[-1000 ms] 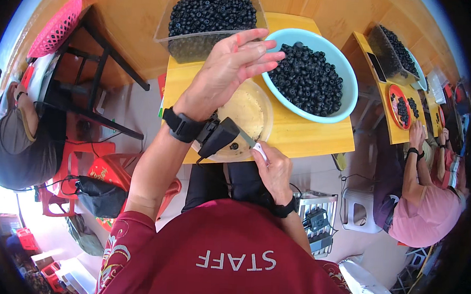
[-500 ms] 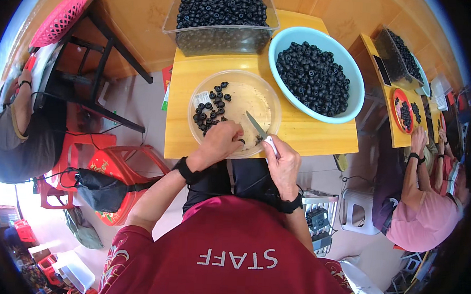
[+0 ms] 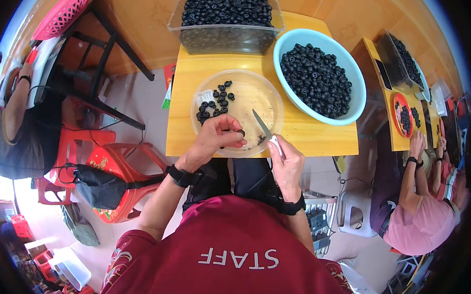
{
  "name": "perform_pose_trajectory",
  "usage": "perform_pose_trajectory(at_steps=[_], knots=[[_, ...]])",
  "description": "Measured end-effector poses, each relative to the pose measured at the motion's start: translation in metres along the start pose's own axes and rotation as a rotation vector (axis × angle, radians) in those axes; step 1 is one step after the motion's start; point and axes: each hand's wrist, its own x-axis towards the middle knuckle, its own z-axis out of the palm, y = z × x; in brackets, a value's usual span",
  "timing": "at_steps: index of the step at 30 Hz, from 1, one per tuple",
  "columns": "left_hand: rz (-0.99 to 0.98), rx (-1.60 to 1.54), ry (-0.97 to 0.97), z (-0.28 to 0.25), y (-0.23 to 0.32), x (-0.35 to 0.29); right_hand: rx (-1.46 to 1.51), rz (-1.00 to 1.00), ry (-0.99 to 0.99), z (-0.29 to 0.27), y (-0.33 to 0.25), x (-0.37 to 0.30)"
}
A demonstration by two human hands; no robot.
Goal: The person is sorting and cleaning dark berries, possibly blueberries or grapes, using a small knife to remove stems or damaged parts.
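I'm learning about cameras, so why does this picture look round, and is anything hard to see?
In the head view, a fisheye lens leaves black corners and bends straight edges near the rim; in that same view, glare whitens the far left, the knife looks fairly clear, but the dark thing in the left fingers is too small for detail.

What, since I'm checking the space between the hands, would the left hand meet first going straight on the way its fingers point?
The left hand would probably meet the knife held in the right hand, though their relative heights are unclear from this view.
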Motion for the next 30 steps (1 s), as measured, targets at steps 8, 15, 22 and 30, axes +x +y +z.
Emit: perform_pose_trajectory(at_steps=[8, 15, 22, 30], knots=[[-0.045, -0.622, -0.052, -0.008, -0.007, -0.013, -0.019, -0.111, -0.074, 0.0, -0.028, -0.001], [-0.015, -0.711, -0.105, -0.007, -0.016, -0.014, -0.106, -0.263, -0.151, 0.005, -0.036, -0.004], [-0.033, -0.777, -0.105, -0.005, -0.013, -0.019, -0.101, -0.323, -0.146, 0.005, -0.037, -0.002], [-0.059, -0.834, -0.087, -0.005, -0.01, -0.024, -0.131, -0.37, -0.158, 0.006, -0.031, 0.0]])
